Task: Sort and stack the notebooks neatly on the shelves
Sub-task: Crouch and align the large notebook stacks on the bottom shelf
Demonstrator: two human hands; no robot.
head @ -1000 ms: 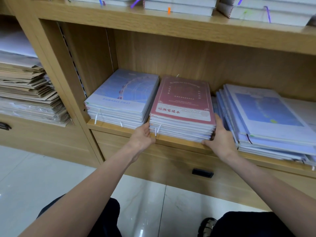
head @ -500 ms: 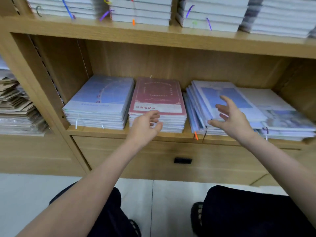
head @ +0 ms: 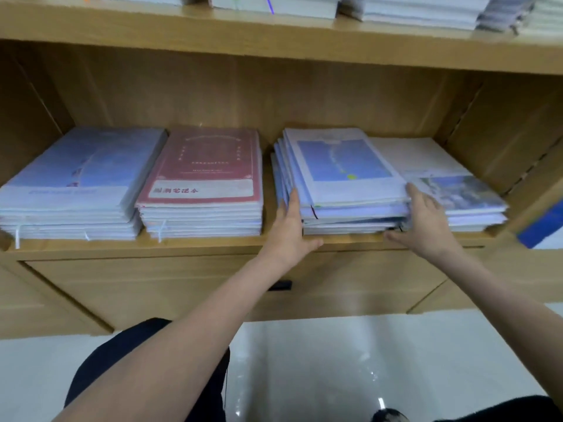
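Four piles of notebooks lie on the middle shelf board (head: 213, 243) of a wooden bookcase. Counting from the red pile (head: 202, 190): a pale blue pile (head: 73, 190) is just beside it toward the left wall, a fanned blue pile (head: 344, 184) stands on its other side with a narrow gap, and a fourth pile (head: 457, 196) lies past that one, partly under its edge.

The fanned blue pile is the one in hand. The left hand (head: 289, 229) is flat against its side nearest the red pile, fingers straight and together, thumb spread along the shelf front. The right hand (head: 426, 223) presses the opposite side, fingers reaching in over the fourth pile – so the two hands squeeze the pile between them; neither is closed around anything.

I judge the pile to be rather heavy as a whole, but each notebook thin and bendable, with glossy covers that slide easily. The best hold seems low on both sides, palms flat, so that the lower books do not slip out.

The board is smooth light wood. Below it is a drawer front with a dark handle (head: 280, 285), and the floor (head: 335, 376) is shiny white tile.
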